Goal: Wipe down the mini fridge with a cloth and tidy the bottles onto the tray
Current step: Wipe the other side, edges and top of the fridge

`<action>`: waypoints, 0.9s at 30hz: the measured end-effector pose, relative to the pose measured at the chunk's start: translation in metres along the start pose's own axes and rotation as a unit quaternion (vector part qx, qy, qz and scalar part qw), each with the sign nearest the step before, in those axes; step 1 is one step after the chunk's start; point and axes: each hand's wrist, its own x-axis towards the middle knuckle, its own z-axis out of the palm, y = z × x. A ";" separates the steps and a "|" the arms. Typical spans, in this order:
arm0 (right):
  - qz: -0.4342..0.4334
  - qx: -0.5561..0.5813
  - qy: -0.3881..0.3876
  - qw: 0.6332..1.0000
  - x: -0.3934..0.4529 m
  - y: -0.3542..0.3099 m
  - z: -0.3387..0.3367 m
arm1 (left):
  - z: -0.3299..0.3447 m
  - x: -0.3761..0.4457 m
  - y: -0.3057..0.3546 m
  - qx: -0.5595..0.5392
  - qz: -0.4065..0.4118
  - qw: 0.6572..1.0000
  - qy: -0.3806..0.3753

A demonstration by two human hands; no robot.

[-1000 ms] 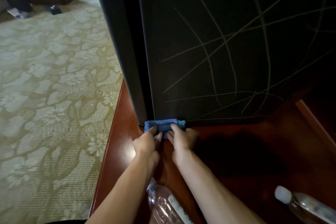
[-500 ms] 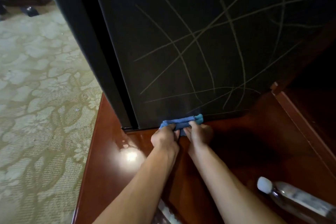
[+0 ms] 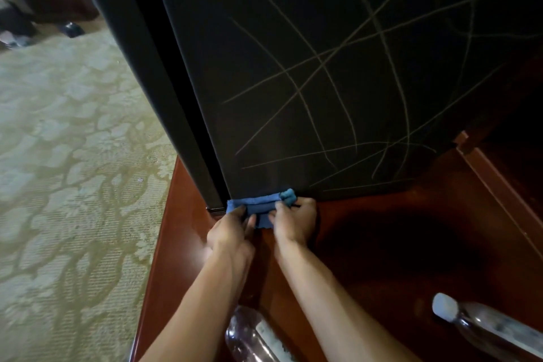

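Where the black mini fridge meets the wooden top, the left hand and right hand pinch a folded blue cloth (fingers curled round it).

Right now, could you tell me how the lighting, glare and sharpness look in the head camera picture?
Head view: dim and warm; the fridge side is nearly black, with pale streaks showing. Deep shadow covers the wooden top right of the hands. The carpet is brighter and softly blurred. Wide-angle bending tilts the fridge edges.
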 end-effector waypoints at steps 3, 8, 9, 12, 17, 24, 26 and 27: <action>-0.022 0.008 0.028 0.999 0.019 -0.009 -0.021 | 0.021 -0.004 -0.020 0.000 -0.033 0.999 -0.018; -0.035 -0.003 0.061 0.998 0.060 -0.023 -0.067 | 0.060 -0.016 -0.057 0.015 -0.088 0.995 -0.049; -0.034 -0.011 0.061 0.997 0.068 -0.026 -0.077 | 0.069 -0.019 -0.065 0.019 -0.094 0.994 -0.054; -0.045 -0.013 0.096 0.994 0.095 -0.038 -0.110 | 0.096 -0.030 -0.093 0.045 -0.108 0.991 -0.060; -0.031 0.025 0.154 0.987 0.123 -0.063 -0.155 | 0.132 -0.045 -0.138 0.090 -0.104 0.988 -0.070; -0.028 0.048 0.150 0.987 0.145 -0.081 -0.191 | 0.153 -0.043 -0.168 0.126 -0.137 0.958 -0.219; -0.031 0.038 0.149 0.988 0.145 -0.082 -0.191 | 0.154 -0.046 -0.167 0.138 -0.125 0.958 -0.216; -0.033 0.027 0.150 0.988 0.145 -0.082 -0.189 | 0.153 -0.048 -0.165 0.136 -0.119 0.964 -0.196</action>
